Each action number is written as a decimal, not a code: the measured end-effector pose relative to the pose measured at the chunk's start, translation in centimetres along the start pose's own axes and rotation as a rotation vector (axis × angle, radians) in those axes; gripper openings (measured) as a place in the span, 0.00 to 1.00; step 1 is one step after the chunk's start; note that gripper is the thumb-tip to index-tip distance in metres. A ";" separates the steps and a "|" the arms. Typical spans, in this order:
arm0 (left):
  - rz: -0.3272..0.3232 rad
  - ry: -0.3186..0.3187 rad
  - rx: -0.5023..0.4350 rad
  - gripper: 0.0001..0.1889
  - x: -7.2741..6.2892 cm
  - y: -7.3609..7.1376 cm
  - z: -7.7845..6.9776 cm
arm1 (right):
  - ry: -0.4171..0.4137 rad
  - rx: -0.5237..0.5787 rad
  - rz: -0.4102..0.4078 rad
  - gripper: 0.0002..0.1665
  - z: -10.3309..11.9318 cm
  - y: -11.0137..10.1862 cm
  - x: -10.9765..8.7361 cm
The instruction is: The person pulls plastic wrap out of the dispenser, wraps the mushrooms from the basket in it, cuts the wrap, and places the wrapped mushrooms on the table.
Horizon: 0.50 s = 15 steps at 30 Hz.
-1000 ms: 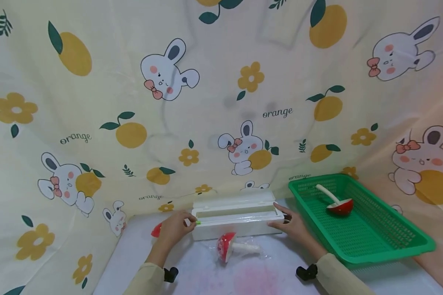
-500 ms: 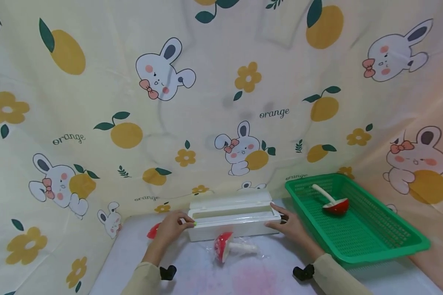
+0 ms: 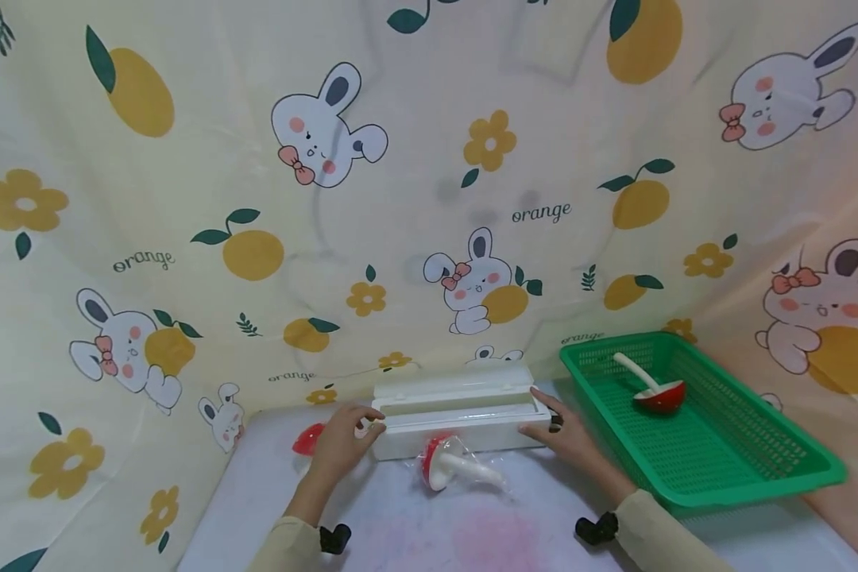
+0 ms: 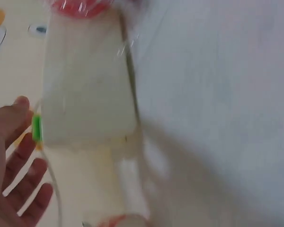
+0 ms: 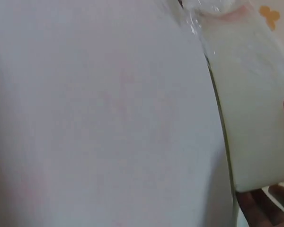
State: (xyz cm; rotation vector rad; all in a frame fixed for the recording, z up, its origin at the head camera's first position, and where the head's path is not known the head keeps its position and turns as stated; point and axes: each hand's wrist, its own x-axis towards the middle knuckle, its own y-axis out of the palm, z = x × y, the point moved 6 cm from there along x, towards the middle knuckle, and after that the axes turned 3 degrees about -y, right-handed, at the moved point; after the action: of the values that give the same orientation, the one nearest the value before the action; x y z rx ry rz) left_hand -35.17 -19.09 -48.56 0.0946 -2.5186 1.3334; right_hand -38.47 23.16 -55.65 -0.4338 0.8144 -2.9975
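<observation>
Here I am at the white box point(image 3: 486, 431), both hands on the job, one at each end! My right grip point(image 3: 565, 433) holds the right end, thumb against the front face, fingers round the corner. Over at the left end, my left grip point(image 3: 345, 435) is right by the green tab point(image 4: 36, 127), thumb and fingers curved about it; whether they pinch it, I cannot tell. The box sits on the tabletop point(image 3: 429, 544) near the patterned cloth point(image 3: 400, 230), its lid point(image 3: 457, 383) tipped up at the back, a long trough showing inside. Just in front lies the wrapped mushroom point(image 3: 441, 467), red cap to the left, white stem pointing right, clear film crinkled around it. Beyond my left wrist, a second red cap point(image 3: 307, 438) peeks out, partly hidden. And out to the right, the green basket point(image 3: 722, 453), with a bare mushroom point(image 3: 659, 399) inside, stem slanting up towards the far side!
</observation>
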 end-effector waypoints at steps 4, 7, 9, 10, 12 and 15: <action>-0.046 0.098 0.063 0.13 0.1 1.0 -1.8 | -0.136 -0.038 -0.059 0.49 1.4 -0.3 -0.6; -0.057 0.133 0.102 0.15 0.0 1.7 -2.4 | -0.222 -0.092 -0.109 0.46 2.7 -0.4 -1.2; -0.070 0.146 0.114 0.16 -0.2 1.9 -2.6 | -0.259 -0.137 -0.147 0.43 3.4 -0.4 -1.6; -0.077 0.150 0.121 0.17 -0.2 2.0 -2.5 | -0.267 -0.156 -0.161 0.43 3.7 -0.3 -1.7; -0.090 0.169 0.133 0.17 -0.4 2.1 -2.5 | -0.327 -0.189 -0.212 0.40 4.6 -0.3 -2.0; -0.116 0.224 0.183 0.18 -0.6 2.2 -2.7 | -0.424 -0.234 -0.286 0.33 5.8 -0.3 -2.5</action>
State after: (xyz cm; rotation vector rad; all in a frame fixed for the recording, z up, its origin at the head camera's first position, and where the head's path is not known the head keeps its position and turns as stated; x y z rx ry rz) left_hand -34.41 -15.63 -49.06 0.1203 -2.1705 1.4386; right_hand -34.49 20.73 -51.38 -1.2371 1.1354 -2.8750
